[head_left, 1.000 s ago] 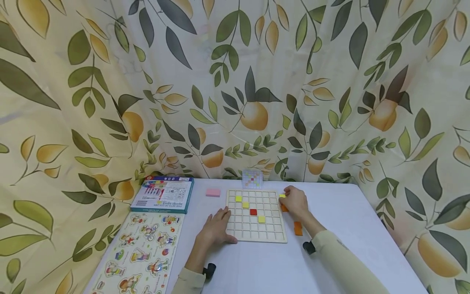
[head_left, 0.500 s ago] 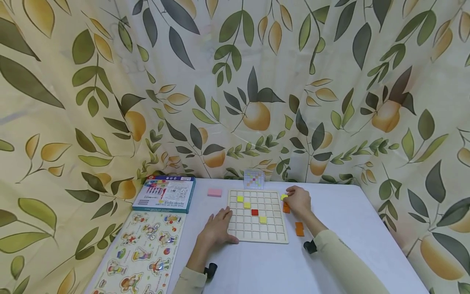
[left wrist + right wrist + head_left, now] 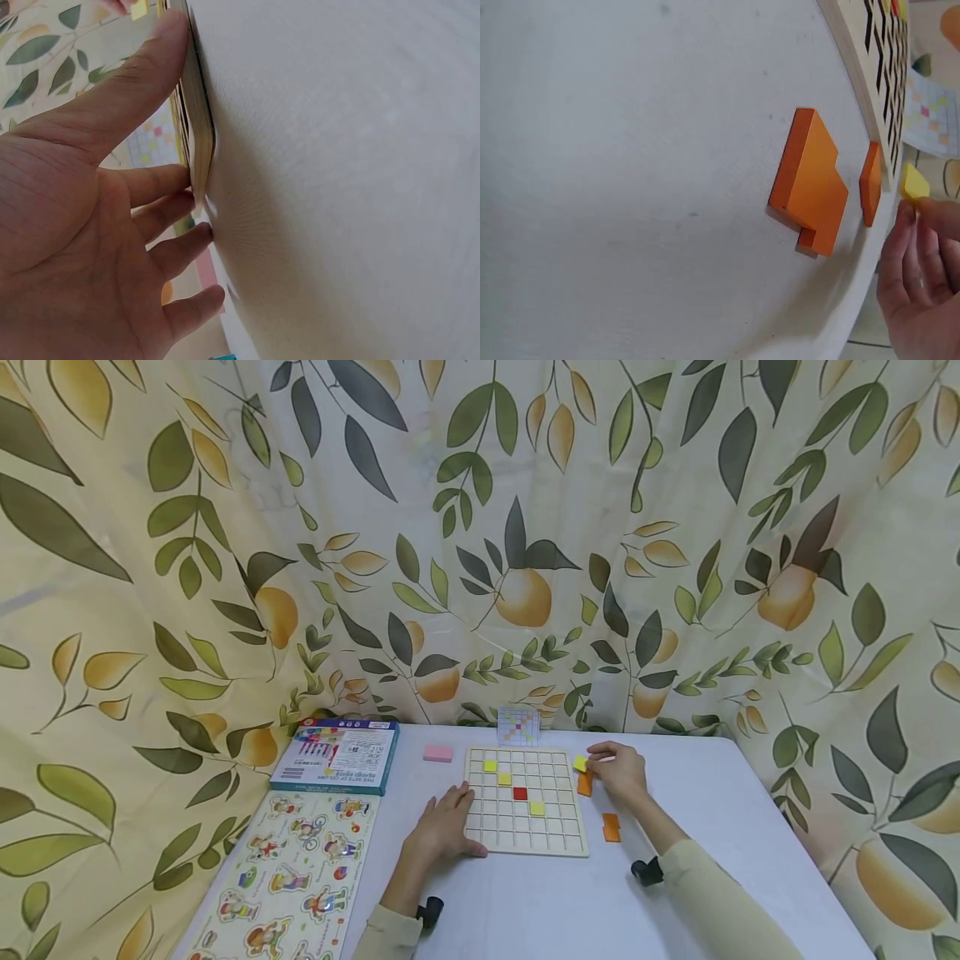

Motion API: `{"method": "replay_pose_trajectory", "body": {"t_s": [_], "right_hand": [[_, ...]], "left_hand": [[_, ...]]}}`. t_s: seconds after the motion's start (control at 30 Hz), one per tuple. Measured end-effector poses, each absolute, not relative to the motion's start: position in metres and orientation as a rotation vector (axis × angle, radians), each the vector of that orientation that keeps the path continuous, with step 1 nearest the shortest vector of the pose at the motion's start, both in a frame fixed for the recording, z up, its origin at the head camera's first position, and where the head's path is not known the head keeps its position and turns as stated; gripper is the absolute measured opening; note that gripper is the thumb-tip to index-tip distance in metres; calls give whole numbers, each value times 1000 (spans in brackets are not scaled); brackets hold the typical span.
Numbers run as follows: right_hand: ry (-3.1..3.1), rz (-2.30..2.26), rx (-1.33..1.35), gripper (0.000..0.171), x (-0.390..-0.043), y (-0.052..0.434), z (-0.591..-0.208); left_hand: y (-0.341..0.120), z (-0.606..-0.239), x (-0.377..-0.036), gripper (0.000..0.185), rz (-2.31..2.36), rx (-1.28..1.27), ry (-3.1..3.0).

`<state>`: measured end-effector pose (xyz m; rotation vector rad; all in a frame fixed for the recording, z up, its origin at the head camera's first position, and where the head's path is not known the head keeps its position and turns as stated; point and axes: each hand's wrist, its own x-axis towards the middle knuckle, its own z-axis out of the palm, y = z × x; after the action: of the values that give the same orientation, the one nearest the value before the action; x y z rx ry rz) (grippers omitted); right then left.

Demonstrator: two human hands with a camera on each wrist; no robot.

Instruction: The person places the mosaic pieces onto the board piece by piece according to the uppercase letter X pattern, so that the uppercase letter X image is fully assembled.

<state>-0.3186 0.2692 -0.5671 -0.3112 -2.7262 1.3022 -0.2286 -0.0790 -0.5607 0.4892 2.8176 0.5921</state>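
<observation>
A wooden grid board (image 3: pixel 486 835) lies on the table, with several yellow squares and a red square (image 3: pixel 520 794) in its cells. My left hand (image 3: pixel 438 828) rests at the board's near left corner, fingers spread along the left side and thumb at the front edge. In the left wrist view the thumb (image 3: pixel 124 94) lies against the board's rim. Beyond the board's right side my right hand (image 3: pixel 619 772) pinches a small yellow square (image 3: pixel 914 182) by its edge between thumb and fingertips. Close by sit two orange pieces, a stepped one (image 3: pixel 814 184) and another (image 3: pixel 870 184) beside the board.
A card with a coloured grid pattern (image 3: pixel 518 727) leans upright behind the board. To its left is a pink block (image 3: pixel 438 753). A puzzle box (image 3: pixel 335 756) and a picture sheet (image 3: pixel 288 878) occupy the table's left side. A leaf-patterned curtain (image 3: pixel 480 668) hangs behind.
My right hand has drawn slightly to the right and its wrist has turned outward, so more of the yellow square and the orange piece shows. The left hand keeps its place on the board.
</observation>
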Motion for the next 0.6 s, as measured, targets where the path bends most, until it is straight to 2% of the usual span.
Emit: {"method": "replay_pose_trajectory", "body": {"t_s": [0.27, 0.6], "right_hand": [[-2787, 1374, -109, 26, -300, 265, -562], [-2824, 1390, 164, 21, -269, 249, -564]], "left_hand": [[-79, -560, -229, 107, 600, 471, 2810], [-79, -562, -229, 108, 587, 481, 2814]]}}
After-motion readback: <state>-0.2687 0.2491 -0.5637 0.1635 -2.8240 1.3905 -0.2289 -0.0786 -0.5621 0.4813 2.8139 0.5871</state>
